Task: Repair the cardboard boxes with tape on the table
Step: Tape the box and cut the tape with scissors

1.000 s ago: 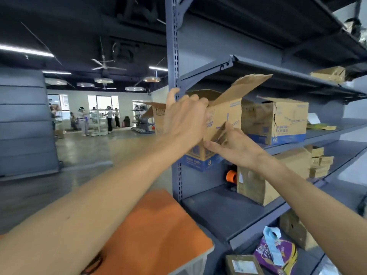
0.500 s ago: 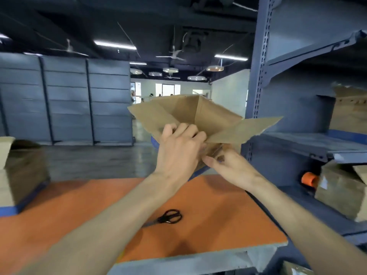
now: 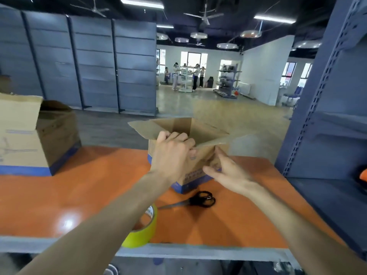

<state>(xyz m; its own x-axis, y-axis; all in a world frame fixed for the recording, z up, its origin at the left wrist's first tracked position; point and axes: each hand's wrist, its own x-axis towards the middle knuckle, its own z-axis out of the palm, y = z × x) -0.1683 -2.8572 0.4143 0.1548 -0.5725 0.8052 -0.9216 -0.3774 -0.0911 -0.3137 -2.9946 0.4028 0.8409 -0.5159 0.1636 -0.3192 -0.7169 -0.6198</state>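
Table (image 3: pixel 79 185): orange top, grey rim, beneath the grip; panels (image 3: pixel 95 62): grey, slatted, a row beyond and left of the grip; rack (image 3: pixel 325 116): grey, slotted upright, close right of the grip; floor (image 3: pixel 198 105): pale concrete, far beyond; windows (image 3: pixel 193 60): bright, in far white wall (image 3: pixel 266 72); ceiling (image 3: pixel 178 8): dark; strip lights (image 3: pixel 142 3), round lamps (image 3: pixel 198 35), fans (image 3: pixel 205 16) overhead

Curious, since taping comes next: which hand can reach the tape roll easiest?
Probably the left hand: the tape roll lies beside its forearm; the right hand rests on the box, farther away.
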